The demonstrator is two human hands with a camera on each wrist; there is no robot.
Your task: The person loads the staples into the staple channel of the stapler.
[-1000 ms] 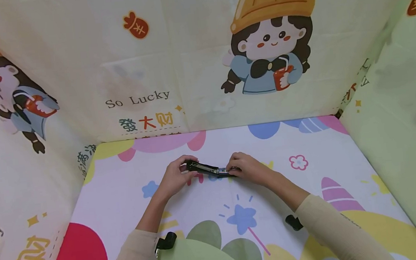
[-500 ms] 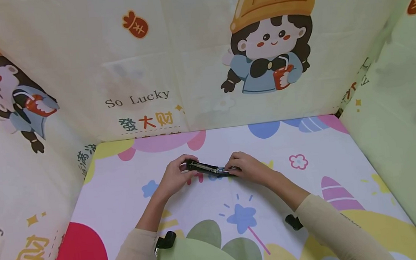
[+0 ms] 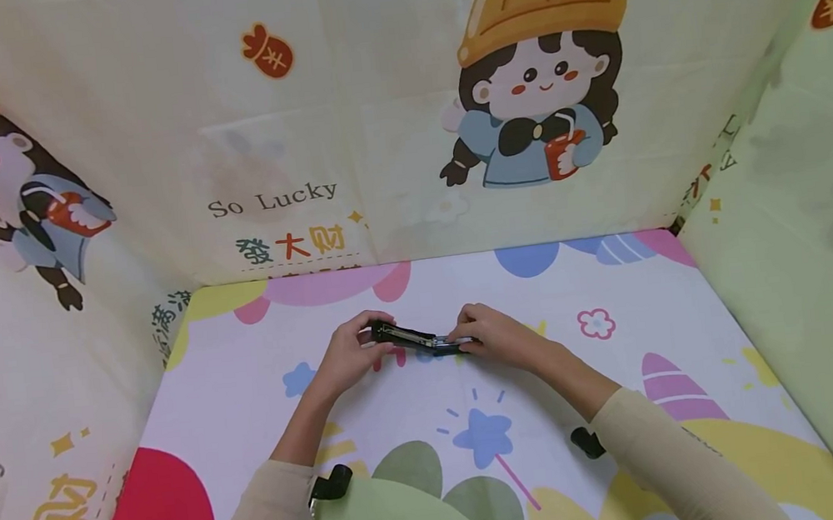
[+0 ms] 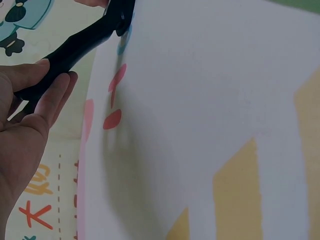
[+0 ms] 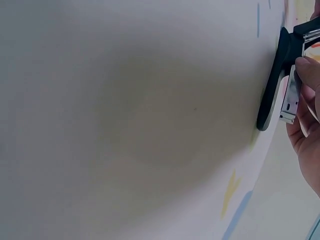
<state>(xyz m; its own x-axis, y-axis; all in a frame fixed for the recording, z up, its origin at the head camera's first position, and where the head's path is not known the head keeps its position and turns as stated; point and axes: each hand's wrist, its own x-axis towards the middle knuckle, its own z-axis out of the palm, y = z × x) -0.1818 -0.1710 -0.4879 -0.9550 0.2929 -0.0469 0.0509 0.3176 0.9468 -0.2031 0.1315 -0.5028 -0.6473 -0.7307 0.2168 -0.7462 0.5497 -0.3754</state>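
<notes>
A black stapler (image 3: 407,338) is spread wide over the far middle of the table, its two halves at a broad angle. My left hand (image 3: 345,359) holds the end of its upper arm (image 4: 82,44) between thumb and fingers. At the other end, my right hand (image 3: 498,337) pinches the silver metal magazine (image 5: 291,95). In the right wrist view this magazine stands apart from the black base (image 5: 272,87), at a slight angle to it. The fingers partly hide both ends of the stapler in the head view.
A brightly printed cloth (image 3: 416,411) covers the table. Cream printed cloth walls (image 3: 389,129) rise at the back, left and right. Black devices (image 3: 332,481) are strapped near both wrists.
Both hands keep their places and their hold on the stapler. The right fingers shift very slightly left; the head view drifts a little.
</notes>
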